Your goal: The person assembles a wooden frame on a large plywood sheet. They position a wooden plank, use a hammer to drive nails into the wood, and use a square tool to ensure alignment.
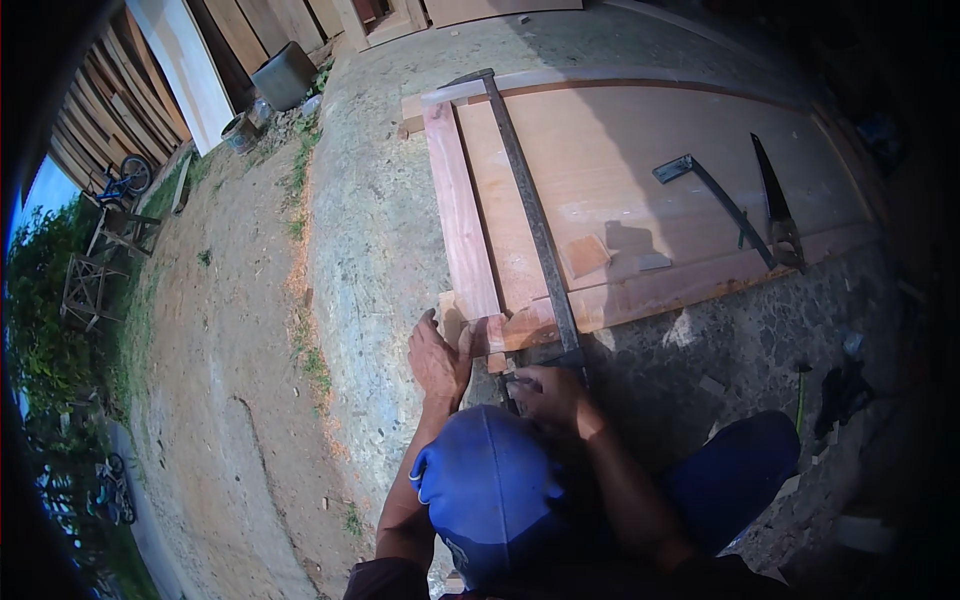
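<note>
Spanning framed wooden panel [620, 130]: straight metal clamp [530, 205], right hand [552, 394] at end.

A pale, mottled concrete floor [365, 215] meets a bare dirt yard [220, 310] along a fringe of orange wood shavings [301, 270] and weeds [318, 368]. Boards [125, 85] lean in a row at upper left beside a white panel [187, 70] and a grey container [284, 77], with a blue bicycle [125, 178], wooden trestles [95, 288] and green foliage [45, 300] beyond. Sunlight brightens the left; shade darkens the right.
</note>
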{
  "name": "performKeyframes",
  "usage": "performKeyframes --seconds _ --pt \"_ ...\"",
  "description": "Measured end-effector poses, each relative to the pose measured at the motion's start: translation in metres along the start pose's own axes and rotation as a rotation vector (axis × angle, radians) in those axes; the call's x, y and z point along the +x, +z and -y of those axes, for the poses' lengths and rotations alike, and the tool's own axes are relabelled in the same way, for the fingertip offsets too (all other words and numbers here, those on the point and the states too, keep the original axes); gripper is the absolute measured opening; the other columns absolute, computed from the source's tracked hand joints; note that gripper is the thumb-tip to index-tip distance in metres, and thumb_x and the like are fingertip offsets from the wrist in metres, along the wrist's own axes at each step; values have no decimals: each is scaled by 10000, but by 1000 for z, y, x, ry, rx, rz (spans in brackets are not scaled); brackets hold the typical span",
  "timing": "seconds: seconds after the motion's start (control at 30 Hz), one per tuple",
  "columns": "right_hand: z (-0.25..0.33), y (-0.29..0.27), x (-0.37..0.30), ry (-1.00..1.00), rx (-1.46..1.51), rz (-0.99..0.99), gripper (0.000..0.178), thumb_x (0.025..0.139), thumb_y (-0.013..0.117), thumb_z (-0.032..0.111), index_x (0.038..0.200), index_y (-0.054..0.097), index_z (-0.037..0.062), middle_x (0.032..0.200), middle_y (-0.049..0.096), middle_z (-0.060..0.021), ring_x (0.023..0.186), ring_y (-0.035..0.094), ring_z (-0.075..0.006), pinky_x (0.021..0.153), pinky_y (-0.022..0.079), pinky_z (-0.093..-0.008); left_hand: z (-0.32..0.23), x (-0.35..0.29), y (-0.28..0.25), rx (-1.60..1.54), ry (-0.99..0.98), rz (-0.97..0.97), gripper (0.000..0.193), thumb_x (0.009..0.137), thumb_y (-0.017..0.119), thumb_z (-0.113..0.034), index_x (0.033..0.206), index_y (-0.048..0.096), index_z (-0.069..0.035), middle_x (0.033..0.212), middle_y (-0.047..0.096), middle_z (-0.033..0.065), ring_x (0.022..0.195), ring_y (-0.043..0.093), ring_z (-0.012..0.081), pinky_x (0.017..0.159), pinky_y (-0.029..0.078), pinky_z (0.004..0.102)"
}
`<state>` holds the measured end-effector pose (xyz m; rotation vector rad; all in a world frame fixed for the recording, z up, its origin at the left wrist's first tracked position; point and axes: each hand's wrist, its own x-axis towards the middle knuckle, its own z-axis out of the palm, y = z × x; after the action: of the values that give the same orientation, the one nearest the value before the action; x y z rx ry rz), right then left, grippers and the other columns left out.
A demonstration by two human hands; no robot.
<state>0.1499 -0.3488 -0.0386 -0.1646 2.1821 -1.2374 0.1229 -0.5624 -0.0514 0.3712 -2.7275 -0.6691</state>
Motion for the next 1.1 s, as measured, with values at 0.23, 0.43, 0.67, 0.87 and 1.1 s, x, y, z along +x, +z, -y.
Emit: performKeyframes --seconds 0.23,0.43,0.67,0.87,1.1 --pt "-6 -135 70 -122 265 -581 367 960 664 272 1225 662 19 908 695 -66 743 652 -135 605 512 -279 53 43 79 -418 -55 305 850 811 806 -329 1427 395 90 1401 458 327 1298 459 484 1105 385 493" --pt "-95 -285 85 205 -23 -789 341 910 638 333 1098 726 63 1103 726 -176 1041 696 -340 901 543 -409 34 40 98 -712 -64 321 700 827 775 -185 1388 443 71 1358 447 323 1271 480 441 1100 381 458" --pt "-162 -398 -13 379 -620 -679 352 932 583 276 1235 678 124 1256 673 -156 1170 641 -342 1003 505 -436 21 32 88 -1029 -263 497 692 930 687 -94 1480 286 30 1374 441 216 1196 496 279 1019 453 398" --pt "-301 -395 -124 371 -462 -1049 380 941 565 211 1297 632 99 1127 709 -213 1095 659 -396 943 516 -461 59 38 73 -821 -278 457 788 931 691 -129 1551 224 4 1454 453 237 1287 487 290 1086 434 398" --pt "-629 -389 -387 949 -1336 -643 499 966 555 334 1388 533 70 1289 608 -258 1109 635 -441 933 519 -524 29 55 86 -879 -186 619 621 967 624 -186 1513 351 -72 1287 595 110 1232 501 219 1103 203 395"
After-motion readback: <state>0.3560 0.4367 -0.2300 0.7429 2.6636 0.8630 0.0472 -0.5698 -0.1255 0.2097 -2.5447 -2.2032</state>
